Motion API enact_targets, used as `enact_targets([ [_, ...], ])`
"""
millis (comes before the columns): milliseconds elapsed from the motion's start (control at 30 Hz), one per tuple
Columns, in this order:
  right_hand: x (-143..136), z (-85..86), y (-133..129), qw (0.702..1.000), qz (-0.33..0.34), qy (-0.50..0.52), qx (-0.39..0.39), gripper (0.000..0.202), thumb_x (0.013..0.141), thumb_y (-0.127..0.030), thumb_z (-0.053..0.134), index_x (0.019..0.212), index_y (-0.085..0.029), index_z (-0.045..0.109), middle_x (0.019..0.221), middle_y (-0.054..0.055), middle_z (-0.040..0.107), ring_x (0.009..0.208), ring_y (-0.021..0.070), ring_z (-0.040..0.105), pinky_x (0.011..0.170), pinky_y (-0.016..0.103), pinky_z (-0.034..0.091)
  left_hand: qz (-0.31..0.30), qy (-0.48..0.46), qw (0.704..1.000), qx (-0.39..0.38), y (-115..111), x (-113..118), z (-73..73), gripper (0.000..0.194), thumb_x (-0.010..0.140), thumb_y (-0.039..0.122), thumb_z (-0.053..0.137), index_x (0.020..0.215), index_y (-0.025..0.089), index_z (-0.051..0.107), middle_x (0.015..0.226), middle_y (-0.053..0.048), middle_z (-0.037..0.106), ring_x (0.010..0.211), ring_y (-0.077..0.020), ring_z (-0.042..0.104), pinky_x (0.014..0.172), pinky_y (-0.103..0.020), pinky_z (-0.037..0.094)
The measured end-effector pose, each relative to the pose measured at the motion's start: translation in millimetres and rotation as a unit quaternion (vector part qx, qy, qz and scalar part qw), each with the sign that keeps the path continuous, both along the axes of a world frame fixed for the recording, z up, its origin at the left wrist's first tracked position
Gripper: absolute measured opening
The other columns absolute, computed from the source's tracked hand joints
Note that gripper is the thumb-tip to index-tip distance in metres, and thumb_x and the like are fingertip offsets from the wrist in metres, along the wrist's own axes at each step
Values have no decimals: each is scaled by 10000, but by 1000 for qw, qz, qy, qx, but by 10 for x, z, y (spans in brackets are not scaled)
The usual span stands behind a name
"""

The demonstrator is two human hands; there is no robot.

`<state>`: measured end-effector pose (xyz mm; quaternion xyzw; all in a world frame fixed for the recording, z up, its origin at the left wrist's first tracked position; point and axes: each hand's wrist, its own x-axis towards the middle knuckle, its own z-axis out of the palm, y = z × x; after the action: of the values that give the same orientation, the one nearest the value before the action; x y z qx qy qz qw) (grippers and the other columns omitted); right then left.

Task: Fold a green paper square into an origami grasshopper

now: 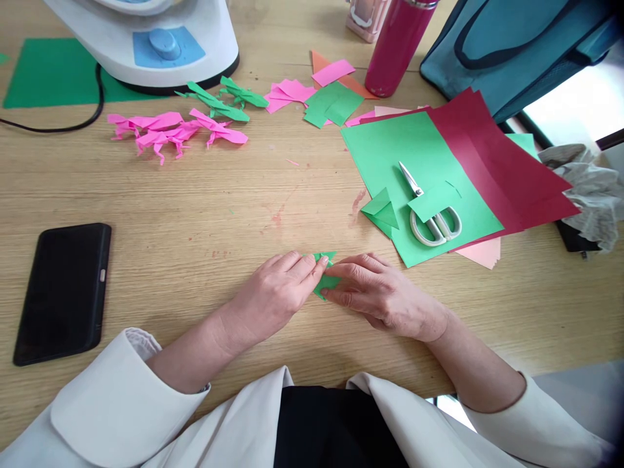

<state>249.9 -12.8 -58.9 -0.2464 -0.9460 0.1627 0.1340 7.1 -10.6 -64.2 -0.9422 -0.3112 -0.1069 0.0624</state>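
Near edge of the worktop point(229, 214), just left of centre: small green folded piece point(324, 282) is held flat between both hands, short of the sheet stack's near corner and to its left. Piece is reached from both sides: left hand point(277, 289) is set on its left, right hand point(385, 296) on its right; neither is nearer, contact is made by both. Left thumb and fingers are closed on the far-left part, thumb laid on top. Right fingers are part-curled, two tips set on the right side with a slight gap between them; whether paper is pinched from below cannot be told. Visible part is longest from near edge toward far edge, roughly across the line of the fingers; true long axis cannot be told, ends partly covered. Phone point(63, 292) is laid well left, toward the near edge. Scissors point(414, 184) are set on the green sheet point(385, 146), handles toward its near edge, tips toward its far-left corner, loops part-covered by a green strip point(431, 200). Folded triangle point(382, 209) is laid across that sheet's left edge. Red sheets point(492, 156) are stacked beneath. Farther back, left: pink folded figures point(168, 135), green ones just behind.
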Motion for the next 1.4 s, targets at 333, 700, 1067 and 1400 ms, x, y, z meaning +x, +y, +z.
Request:
enact_targets([
  [333,-25,44,-62,1000,-11,-28,-1,405,957,-150,474,1347,-192,576,1279,126,597,1038,248,498,886,429,438,-11,6,1000,28,-20,-15,8,383,939,34,476,1308,86,560,1253,-85,662,827,-171,554,757,-323,512],
  [700,-68,64,-146,997,-25,-54,47,363,981,-143,422,1305,-155,585,1232,132,628,960,243,506,818,411,434,-20,13,1000,19,-39,-20,9,376,949,93,495,1317,78,572,1311,-112,648,921,-204,575,799,-357,517],
  [1067,-59,52,-88,998,-55,1,29,284,974,-128,425,1163,-132,637,1023,125,668,896,223,556,789,383,452,14,68,998,3,-170,19,16,464,909,60,466,1366,87,539,1434,-120,555,1011,-246,559,793,-383,488],
  [1400,-56,-151,97,992,-120,32,29,373,918,-67,452,1247,-155,604,1027,120,577,942,224,538,838,379,486,27,47,998,-31,-155,-4,-22,497,886,46,487,1374,131,528,1399,-135,562,1061,-236,562,861,-378,488],
])
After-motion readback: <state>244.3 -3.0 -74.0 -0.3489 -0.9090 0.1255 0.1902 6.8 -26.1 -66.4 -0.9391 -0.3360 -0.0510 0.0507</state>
